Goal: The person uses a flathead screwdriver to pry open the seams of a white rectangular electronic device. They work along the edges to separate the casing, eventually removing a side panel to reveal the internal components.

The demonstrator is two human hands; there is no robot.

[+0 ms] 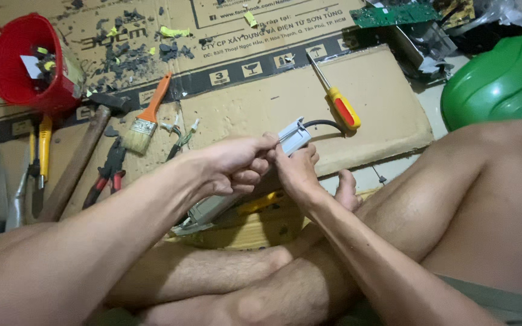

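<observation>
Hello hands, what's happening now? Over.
Left hand and right hand both grip the grey box. Black cable trails off it. Nothing blocking.

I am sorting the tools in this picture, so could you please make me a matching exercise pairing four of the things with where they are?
Things:
1. screwdriver
2. paintbrush
3. red bucket
4. grey box

Places:
A. top left corner, on its side
B. held between both hands
C. alone on the plain cardboard sheet, beyond the hands
D. between the hammer and the loose wires

Pairs: 1-C, 2-D, 3-A, 4-B
</observation>
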